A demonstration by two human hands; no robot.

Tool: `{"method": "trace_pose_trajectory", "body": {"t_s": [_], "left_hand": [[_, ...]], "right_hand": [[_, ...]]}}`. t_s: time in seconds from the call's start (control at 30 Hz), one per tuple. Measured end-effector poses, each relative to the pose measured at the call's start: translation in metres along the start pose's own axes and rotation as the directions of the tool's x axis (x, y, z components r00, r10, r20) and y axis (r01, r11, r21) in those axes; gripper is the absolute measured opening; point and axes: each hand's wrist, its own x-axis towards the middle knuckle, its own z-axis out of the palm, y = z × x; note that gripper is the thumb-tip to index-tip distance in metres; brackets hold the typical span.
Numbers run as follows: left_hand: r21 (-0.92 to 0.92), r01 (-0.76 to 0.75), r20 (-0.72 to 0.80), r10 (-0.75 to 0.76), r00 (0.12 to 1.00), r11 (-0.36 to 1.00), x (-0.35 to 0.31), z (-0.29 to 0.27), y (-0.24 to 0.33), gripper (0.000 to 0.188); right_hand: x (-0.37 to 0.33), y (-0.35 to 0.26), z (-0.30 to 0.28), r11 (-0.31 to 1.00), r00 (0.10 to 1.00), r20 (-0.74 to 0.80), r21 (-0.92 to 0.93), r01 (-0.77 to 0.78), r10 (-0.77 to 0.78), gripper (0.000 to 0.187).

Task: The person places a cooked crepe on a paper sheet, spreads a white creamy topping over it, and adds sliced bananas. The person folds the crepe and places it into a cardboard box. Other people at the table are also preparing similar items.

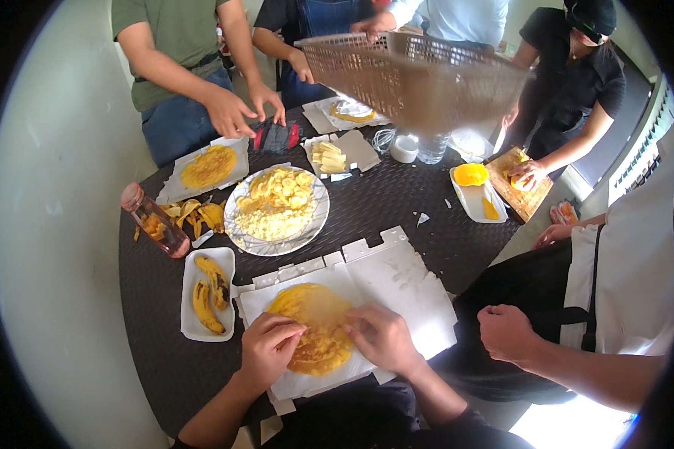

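At the lower centre of the frame, the flat golden round (320, 350) is lying on white paper over an opened cardboard box (401, 295). The left hand (272, 346) is hovering over its left part, the right hand (386, 338) over its right edge; both are curling their fingers inward, though I cannot tell whether the tips are pinching anything thin. Working well here probably means keeping fingertips light, since the round looks soft enough to tear, and keeping the wrists clear of the banana tray (190, 271) at left.
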Motion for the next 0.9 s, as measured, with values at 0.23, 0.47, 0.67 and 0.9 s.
{"method": "trace_pose_trajectory", "body": {"t_s": [0.23, 0.47, 0.67, 0.9], "left_hand": [[0.008, -0.013, -0.013, 0.013, 1.0, 1.0, 0.003, -0.001, 0.003, 0.024], [-0.035, -0.014, -0.035, 0.012, 0.999, 0.999, 0.002, 0.001, 0.006, 0.021], [0.021, -0.03, -0.037, 0.03, 0.999, 0.999, 0.001, -0.002, 0.008, 0.021], [-0.006, -0.011, -0.07, 0.011, 0.997, 1.0, 0.001, 0.002, 0.011, 0.021]], "right_hand": [[0.0, -0.001, -0.004, 0.999, 0.999, 0.032, -0.003, -0.032, 0.033, 0.023], [0.0, -0.003, -0.004, 1.0, 1.0, 0.004, -0.007, 0.022, -0.022, 0.022], [-0.001, -0.004, -0.005, 0.998, 0.999, 0.029, -0.056, 0.02, -0.018, 0.021], [-0.002, -0.005, -0.004, 0.999, 1.0, 0.011, -0.045, 0.021, -0.021, 0.021]]}}
